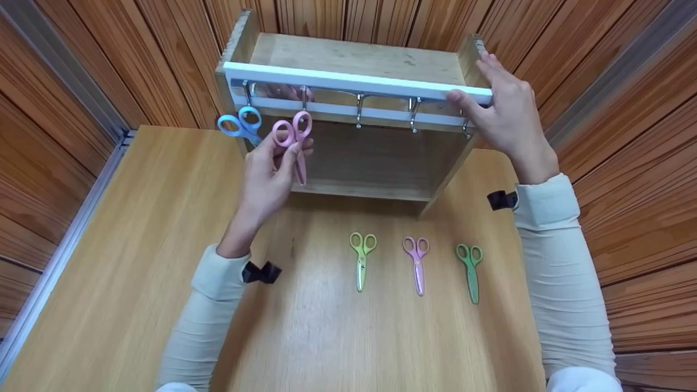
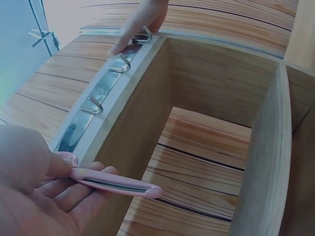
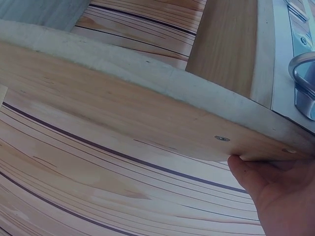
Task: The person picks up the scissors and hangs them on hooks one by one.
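Observation:
My left hand (image 1: 267, 177) pinches pink scissors (image 1: 301, 163) between thumb and fingers, handle loops up. The loops are at the second hook (image 1: 304, 98) of the hook rail (image 1: 354, 81); whether one is over it I cannot tell. In the left wrist view the scissors (image 2: 118, 183) point away from the palm. Blue scissors (image 1: 242, 124) hang from the leftmost hook. My right hand (image 1: 512, 111) holds the right end of the wooden shelf (image 1: 359, 57), thumb on the rail and fingers along the side panel, which the right wrist view also shows (image 3: 147, 103).
Yellow-green scissors (image 1: 361, 261), pink-purple scissors (image 1: 418, 267) and green scissors (image 1: 471, 272) lie in a row on the wooden table (image 1: 163, 245), handles toward the shelf. Several hooks right of the left hand hold nothing. Wood-panelled walls (image 1: 648, 218) stand close around the table.

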A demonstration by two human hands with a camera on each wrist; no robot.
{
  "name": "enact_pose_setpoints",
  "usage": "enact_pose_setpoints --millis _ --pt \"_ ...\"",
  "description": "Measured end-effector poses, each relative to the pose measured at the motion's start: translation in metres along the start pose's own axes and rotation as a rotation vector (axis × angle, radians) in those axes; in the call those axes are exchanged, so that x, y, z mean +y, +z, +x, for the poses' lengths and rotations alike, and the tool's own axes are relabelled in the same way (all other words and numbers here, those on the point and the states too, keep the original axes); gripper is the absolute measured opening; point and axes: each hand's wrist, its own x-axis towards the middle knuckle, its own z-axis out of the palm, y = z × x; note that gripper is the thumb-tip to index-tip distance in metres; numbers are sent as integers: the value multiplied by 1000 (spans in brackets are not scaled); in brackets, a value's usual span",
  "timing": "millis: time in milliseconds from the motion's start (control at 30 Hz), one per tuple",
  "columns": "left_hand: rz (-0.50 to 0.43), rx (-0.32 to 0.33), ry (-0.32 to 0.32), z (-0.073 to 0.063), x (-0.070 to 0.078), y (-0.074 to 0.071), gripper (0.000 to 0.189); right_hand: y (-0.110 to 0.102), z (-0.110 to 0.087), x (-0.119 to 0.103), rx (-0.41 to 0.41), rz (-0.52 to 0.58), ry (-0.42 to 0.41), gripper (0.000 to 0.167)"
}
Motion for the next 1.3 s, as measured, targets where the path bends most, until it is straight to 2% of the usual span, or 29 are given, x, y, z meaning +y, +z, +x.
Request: enact_pose_setpoints --millis 167,333,633,767,900,1033,1300 --pt "-11 5 -45 2 -5 0 36 1 1 -2 -3 -6 2 96" --pt "-24 19 -60 6 -9 0 35 1 1 -3 -1 3 10 97" --pt "-67 3 -131 9 -15 1 36 1 0 -2 -6 -12 10 98" --pt "-94 11 -121 10 -18 1 32 0 1 -1 0 -2 1 97" --pt "-81 22 -117 10 -20 2 31 0 0 0 6 11 -3 98" --pt "-46 21 -145 7 -22 2 34 0 0 0 4 10 5 98" --pt "25 29 -139 -5 -25 6 35 0 -1 0 -8 5 20 98"
